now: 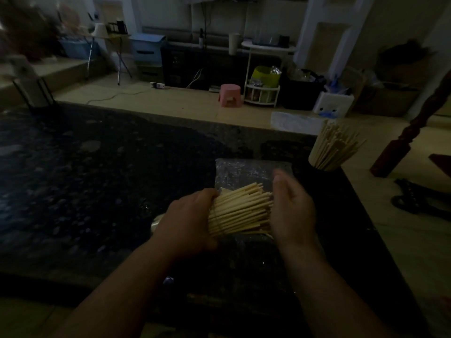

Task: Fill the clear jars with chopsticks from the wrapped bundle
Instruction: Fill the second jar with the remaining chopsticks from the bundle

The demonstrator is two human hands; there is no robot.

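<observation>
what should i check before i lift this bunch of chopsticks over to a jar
1. Grip: the left hand holds the chopstick bundle: ok.
2. Brace: the right hand presses its right ends: ok, though blurred.
3. Ends level: not ok, staggered.
4. Wrapper: the plastic wrap lies open under the bundle on the table: ok.
5. Room in the jar at the right: not ok, it looks packed.
6. An empty jar: cannot tell, none shows.

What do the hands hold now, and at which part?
The chopstick bundle: the left hand grips round its left end, and the right hand, blurred, presses against the tips at its right end.
</observation>
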